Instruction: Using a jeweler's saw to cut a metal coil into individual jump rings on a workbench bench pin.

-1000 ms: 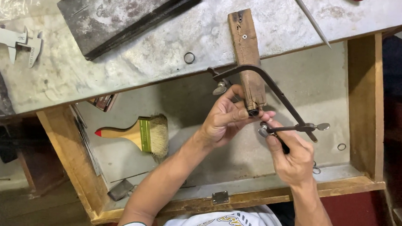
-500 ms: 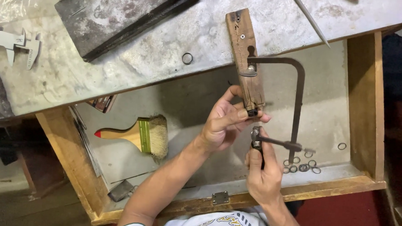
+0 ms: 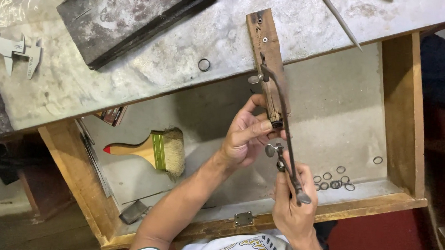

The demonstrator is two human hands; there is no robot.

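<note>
My right hand (image 3: 292,202) grips the handle of a metal jeweller's saw frame (image 3: 279,107), which now stands edge-on over the wooden bench peg (image 3: 266,56). My left hand (image 3: 244,136) is at the tip of the peg, fingers pinched on a small piece that I cannot make out. The saw blade runs close to those fingers. Several small metal rings (image 3: 336,181) lie in the open drawer (image 3: 400,119) just right of my right hand.
A wooden-handled brush (image 3: 152,149) lies in the drawer at left. On the metal-topped bench (image 3: 133,80) are a dark slab (image 3: 132,13), a single ring (image 3: 204,64), a caliper (image 3: 13,50) and a thin rod (image 3: 339,19).
The saw frame has swung from lying flat to the right to standing edge-on along the peg. My right hand moved down and left. The left hand stayed at the peg tip.
</note>
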